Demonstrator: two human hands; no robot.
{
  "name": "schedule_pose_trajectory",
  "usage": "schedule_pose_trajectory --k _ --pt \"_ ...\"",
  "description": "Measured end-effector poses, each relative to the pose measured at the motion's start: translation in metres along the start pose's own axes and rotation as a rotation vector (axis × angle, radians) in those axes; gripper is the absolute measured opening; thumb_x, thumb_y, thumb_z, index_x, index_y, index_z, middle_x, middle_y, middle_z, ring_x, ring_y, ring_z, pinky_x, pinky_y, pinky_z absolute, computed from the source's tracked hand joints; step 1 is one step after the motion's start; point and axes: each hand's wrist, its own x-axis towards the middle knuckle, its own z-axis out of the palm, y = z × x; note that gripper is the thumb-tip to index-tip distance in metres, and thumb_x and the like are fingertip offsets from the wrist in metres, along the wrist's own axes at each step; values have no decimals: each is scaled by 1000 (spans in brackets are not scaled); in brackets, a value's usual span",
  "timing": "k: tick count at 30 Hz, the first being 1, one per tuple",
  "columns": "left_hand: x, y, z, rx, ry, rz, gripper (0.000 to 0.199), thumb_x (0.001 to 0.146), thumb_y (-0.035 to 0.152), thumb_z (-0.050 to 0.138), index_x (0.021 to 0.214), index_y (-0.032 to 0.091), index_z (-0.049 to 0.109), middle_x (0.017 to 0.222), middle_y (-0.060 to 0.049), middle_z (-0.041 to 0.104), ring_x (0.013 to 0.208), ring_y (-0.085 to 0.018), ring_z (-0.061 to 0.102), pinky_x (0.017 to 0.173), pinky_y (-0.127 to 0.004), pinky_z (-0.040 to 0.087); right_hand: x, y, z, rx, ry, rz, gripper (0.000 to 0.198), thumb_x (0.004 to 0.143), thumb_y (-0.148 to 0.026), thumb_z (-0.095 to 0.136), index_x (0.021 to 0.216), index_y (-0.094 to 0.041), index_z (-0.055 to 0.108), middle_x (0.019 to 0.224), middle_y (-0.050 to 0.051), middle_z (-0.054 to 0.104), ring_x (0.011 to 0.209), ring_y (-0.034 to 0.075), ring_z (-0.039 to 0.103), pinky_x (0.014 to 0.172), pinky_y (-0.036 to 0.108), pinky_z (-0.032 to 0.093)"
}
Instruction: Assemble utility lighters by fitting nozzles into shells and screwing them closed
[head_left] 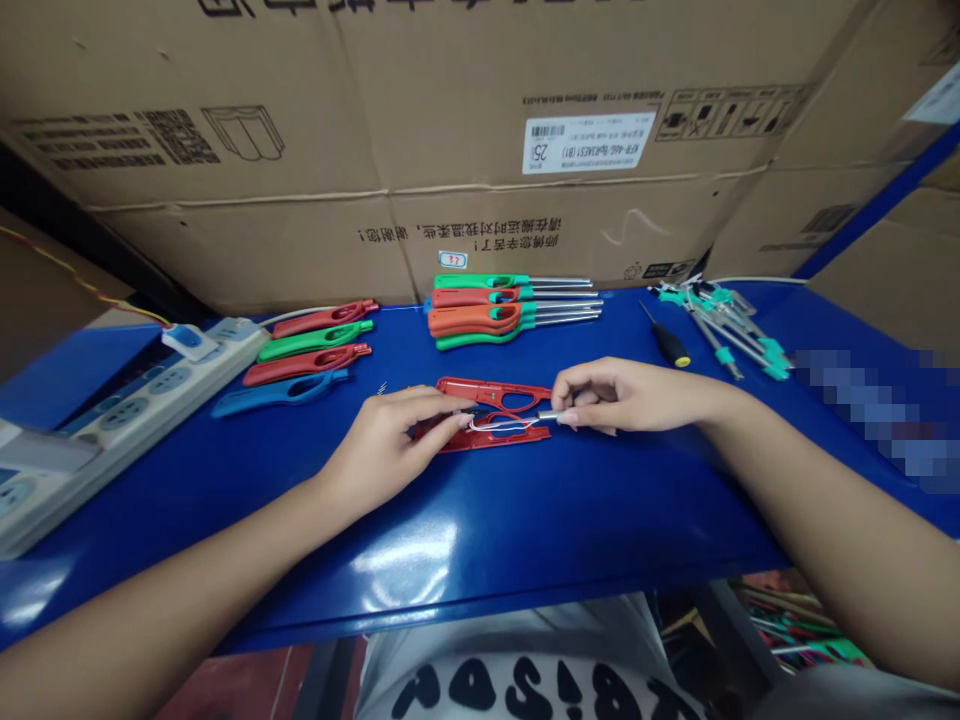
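Two red lighter handle halves (491,390) lie on the blue table in front of me, their loop openings toward the right. Over them, my left hand (401,430) pinches the end of a thin white wire pair (499,426) beside a small dark part that its fingers mostly cover. The wires run right to a short silver metal tube (549,415). My right hand (619,397) has its thumb and fingertips closed on that tube; its far end is hidden by the fingers. Part of the lower half is covered by my left hand.
Assembled lighters (480,318) with metal tubes are stacked at the back. Coloured handles (315,340) lie left, near a power strip (150,400). A screwdriver (667,340) and several metal tubes with green parts (724,325) lie right. A cardboard box (450,140) walls the back.
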Motion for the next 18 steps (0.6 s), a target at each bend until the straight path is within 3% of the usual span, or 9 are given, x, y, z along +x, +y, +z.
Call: schedule_pose_trajectory --k 5,9,13,18 --pt "0 -1 1 43 -18 36 18 97 26 63 104 20 77 93 -5 79 81 -18 73 75 -28 58 2 3 -2 -181 92 -137 42 94 -55 57 92 -15 69 83 3 63 72 13 51 64 26 38" --pt "0 -2 0 71 -26 54 17 98 25 61 102 19 76 92 -5 78 82 -17 71 77 -28 57 2 0 -1 -169 78 -71 42 95 -55 54 91 -15 68 73 1 61 61 11 45 58 26 34" --pt "0 -3 0 88 -45 59 17 98 25 60 102 19 76 92 -5 77 84 -17 70 78 -29 56 1 -1 3 -96 84 -70 42 90 -55 62 105 -16 63 81 1 62 69 12 51 63 25 41" --pt "1 -3 0 85 -67 68 19 98 26 58 101 19 76 95 -6 76 86 -18 70 78 -30 57 1 -1 3 -217 124 -82 38 89 -54 65 99 -17 67 71 -2 54 63 11 46 57 25 37"
